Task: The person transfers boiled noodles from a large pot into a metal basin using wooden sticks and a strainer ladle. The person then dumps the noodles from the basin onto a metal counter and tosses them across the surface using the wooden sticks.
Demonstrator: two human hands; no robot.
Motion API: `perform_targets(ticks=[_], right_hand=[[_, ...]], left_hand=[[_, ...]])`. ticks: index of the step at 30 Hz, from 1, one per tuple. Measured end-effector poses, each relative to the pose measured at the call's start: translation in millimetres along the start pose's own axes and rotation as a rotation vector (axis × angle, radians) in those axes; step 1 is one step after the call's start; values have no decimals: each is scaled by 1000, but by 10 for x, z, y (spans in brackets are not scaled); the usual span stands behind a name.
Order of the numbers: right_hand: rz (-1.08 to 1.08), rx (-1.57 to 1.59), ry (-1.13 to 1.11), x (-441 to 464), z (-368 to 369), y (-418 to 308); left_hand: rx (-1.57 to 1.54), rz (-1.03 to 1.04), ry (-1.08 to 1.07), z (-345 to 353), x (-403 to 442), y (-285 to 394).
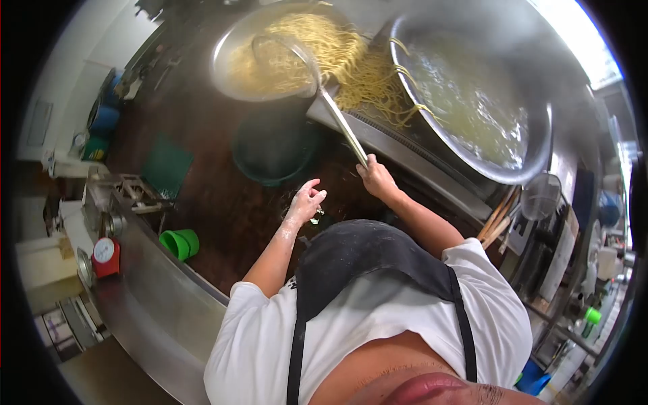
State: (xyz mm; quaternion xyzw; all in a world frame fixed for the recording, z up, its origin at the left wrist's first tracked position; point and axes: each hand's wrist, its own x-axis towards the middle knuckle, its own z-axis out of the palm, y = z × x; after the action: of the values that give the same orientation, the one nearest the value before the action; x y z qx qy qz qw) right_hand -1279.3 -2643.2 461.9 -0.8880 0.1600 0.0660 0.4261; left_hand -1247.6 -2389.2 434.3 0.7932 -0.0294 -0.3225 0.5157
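My right hand is closed around the long metal handle of a hooped strainer. The strainer's hoop reaches over a wide, shallow metal basin at the top of the view. Yellow noodles fill part of that basin, and more noodles lie spilled on the metal ledge beside it. To the right, a large pot holds steaming, bubbling water, and a few strands hang over its rim. My left hand hovers in the air, fingers loosely bent and apart, holding nothing; whitish residue marks its wrist.
A dark green tub sits on the wet floor below the basin. A steel counter runs along the left, with a red dial scale and green container. Wooden sticks and a mesh strainer stand at right. Steam blurs the top.
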Motion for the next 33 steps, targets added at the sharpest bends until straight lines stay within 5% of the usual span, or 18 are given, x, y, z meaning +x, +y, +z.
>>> perform_targets(ticks=[2,8,12,14,17,23,28,33], right_hand=[[22,-20,3,-12,-117,-37],[21,117,509,198,-1089,128],[143,-225,750,699,-2129,935],[333,-305,641,866,-2566,1243],[321,-412,515,852,-2517,1621],[356,-389,323,-426,-2046,1793],[273,-314,516,-844,-2967,1946],[565,-528,693,-476,-4267,2986]], left_hand=[[21,-7,-38,16,38,66],[1,11,-44,36,266,94],[-23,29,-98,161,297,201],[3,8,-133,295,319,253],[35,-23,-190,484,369,274],[73,-39,-245,897,592,532],[211,36,-264,1238,767,877],[140,-42,-193,1400,749,1097]])
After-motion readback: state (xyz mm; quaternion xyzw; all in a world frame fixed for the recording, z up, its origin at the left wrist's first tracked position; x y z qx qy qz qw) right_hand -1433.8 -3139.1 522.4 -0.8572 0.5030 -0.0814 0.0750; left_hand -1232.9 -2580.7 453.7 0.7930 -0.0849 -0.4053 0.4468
